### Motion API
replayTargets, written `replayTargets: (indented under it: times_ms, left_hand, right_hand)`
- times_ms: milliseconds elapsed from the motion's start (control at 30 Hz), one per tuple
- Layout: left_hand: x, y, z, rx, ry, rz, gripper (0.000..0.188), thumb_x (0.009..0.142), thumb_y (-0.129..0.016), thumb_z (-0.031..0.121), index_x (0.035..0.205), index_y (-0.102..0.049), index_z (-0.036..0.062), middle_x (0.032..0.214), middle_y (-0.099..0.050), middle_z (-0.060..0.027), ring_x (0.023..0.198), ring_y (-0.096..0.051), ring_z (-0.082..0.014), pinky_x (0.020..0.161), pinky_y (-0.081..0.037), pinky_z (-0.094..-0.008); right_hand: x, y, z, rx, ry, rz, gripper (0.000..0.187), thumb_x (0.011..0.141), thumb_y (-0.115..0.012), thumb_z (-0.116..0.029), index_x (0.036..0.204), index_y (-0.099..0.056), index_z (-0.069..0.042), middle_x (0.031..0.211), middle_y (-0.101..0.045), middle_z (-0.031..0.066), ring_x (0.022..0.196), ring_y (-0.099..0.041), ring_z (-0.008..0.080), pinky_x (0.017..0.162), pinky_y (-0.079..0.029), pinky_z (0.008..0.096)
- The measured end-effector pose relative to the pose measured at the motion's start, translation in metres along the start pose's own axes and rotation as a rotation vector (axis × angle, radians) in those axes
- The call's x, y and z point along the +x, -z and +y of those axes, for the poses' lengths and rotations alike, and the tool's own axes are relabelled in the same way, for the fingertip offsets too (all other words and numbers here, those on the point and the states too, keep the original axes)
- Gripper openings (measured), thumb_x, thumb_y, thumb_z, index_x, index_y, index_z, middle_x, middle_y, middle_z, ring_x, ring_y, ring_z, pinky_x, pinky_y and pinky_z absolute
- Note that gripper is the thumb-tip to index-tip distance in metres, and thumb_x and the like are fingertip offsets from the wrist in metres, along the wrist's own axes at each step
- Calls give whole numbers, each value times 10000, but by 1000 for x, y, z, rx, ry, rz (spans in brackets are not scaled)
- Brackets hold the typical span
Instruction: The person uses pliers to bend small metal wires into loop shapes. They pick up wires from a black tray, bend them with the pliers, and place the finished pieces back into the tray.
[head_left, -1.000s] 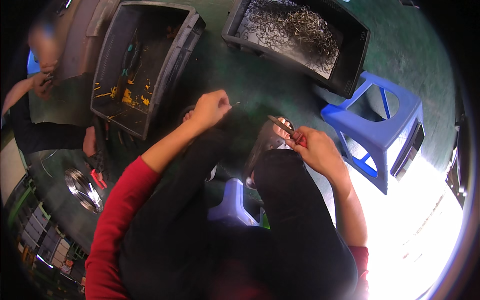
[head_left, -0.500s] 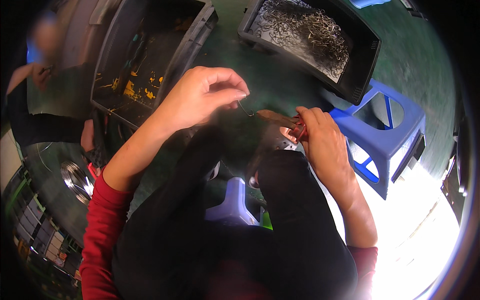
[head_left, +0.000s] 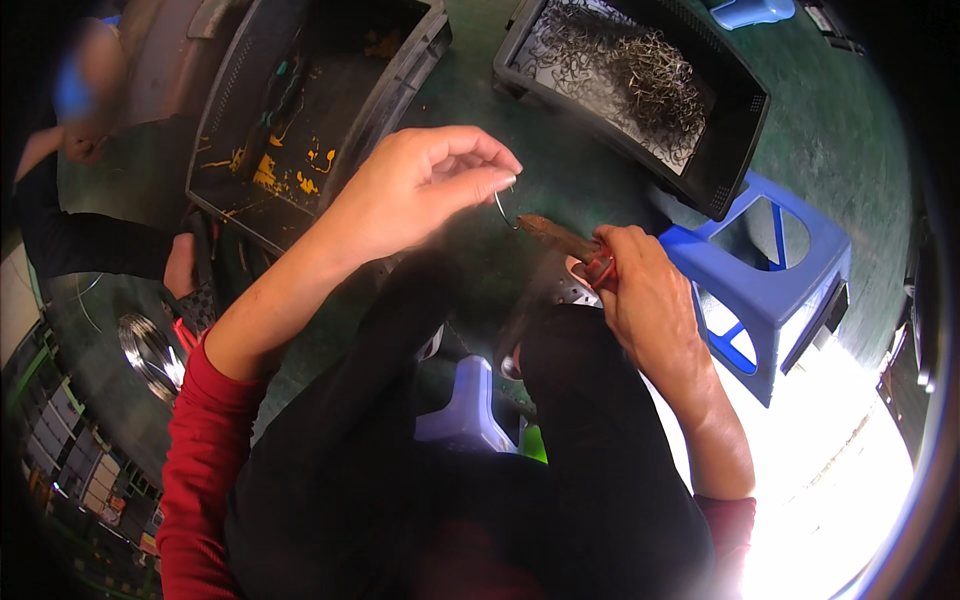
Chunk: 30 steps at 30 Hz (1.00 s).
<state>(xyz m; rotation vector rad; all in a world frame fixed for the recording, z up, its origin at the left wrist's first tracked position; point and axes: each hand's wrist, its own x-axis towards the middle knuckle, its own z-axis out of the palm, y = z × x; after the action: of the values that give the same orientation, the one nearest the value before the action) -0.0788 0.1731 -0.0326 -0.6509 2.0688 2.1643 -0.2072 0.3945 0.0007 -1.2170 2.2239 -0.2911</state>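
My left hand (head_left: 415,185) pinches a thin bent wire hook (head_left: 500,205) between thumb and fingertips, its curved end hanging down. In my right hand (head_left: 650,290) is a pair of pliers (head_left: 555,237) with red handles and rusty brown jaws. The jaw tips point left and meet the lower end of the hook; whether they grip it is too small to tell. Both hands are held above my knees, over the green floor.
A black crate (head_left: 738,125) ahead right holds a pile of wire hooks (head_left: 655,80). Another dark crate (head_left: 400,80), yellow-stained, stands ahead left. A blue stool (head_left: 785,285) is at right. Left are a wire coil (head_left: 145,360) and another person's hand (head_left: 180,265).
My left hand has moved slightly right and up with the hook, which now hangs more upright. The plier tips are closer to its lower end. The whole view has shifted a little.
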Motion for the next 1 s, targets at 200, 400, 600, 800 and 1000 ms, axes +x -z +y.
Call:
replayTargets:
  times_ms: [200, 400, 600, 800, 1000]
  left_hand:
    - [-11, -10, -6, -134, 80, -46, 256, 982, -562, 126, 1178, -657, -8, 914, -679, -7, 512, -366, 0, 450, -242, -186]
    - [-7, -16, -4, -177, -13, -41, 258, 986, -523, 140, 1115, -686, -11, 1076, -705, -74, 876, -540, -105, 797, -377, -255]
    - [-6, -18, -1, -227, -38, -44, 246, 979, -516, 110, 1070, -694, -34, 1099, -702, -112, 1106, -625, -191, 1008, -440, -322]
    - [-5, -16, 0, -210, -91, -83, 235, 979, -518, 105, 1046, -697, -33, 1116, -694, -124, 1153, -606, -217, 1019, -434, -332]
    - [-5, -14, 1, -191, -115, -110, 225, 976, -523, 101, 1045, -700, -19, 1106, -696, -120, 1161, -602, -222, 1022, -433, -336]
  right_hand:
    - [-1, 0, -8, 204, -91, -45, 282, 865, -704, -177, 1062, -611, 2, 947, -651, 197, 868, -627, 404, 756, -493, 441]
    - [-2, 7, -14, 349, -154, -177, 262, 895, -685, -224, 999, -620, 8, 898, -654, 157, 859, -659, 351, 766, -516, 433]
    - [-1, 9, -14, 425, -173, -246, 334, 892, -700, -236, 1062, -605, 36, 742, -599, 145, 662, -566, 265, 684, -470, 360]
    - [1, 11, -13, 391, -228, -358, 346, 901, -685, -291, 943, -583, 36, 664, -545, 110, 619, -507, 213, 634, -436, 358]
    - [3, 10, -8, 507, -236, -415, 353, 904, -682, -307, 897, -591, 34, 663, -565, 86, 645, -536, 165, 632, -434, 337]
